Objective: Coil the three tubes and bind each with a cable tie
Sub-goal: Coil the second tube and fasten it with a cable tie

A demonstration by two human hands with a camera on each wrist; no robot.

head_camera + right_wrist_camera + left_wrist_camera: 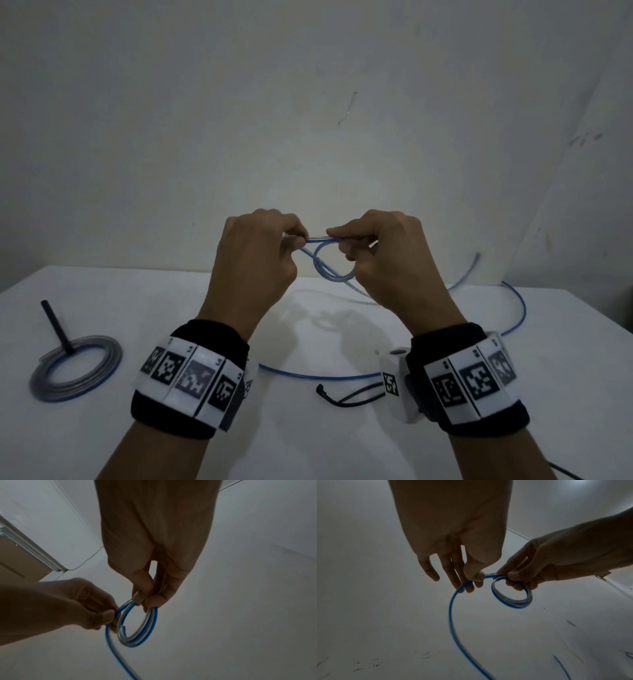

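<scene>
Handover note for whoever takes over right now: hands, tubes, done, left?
Right hand grips a small started coil of blue tube.
Left hand pinches the same tube just beside it, feeding it in.
The loose remainder trails over the table.
Done: one finished coil lies far left, black cable tie on it.
Left: finish this coil and bind it. Spare ties lie near the right wrist. Third tube not clearly visible.

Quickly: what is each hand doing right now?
Left hand: pinches the loose run of the blue tube.
Right hand: grips the small coil of that tube.
</scene>
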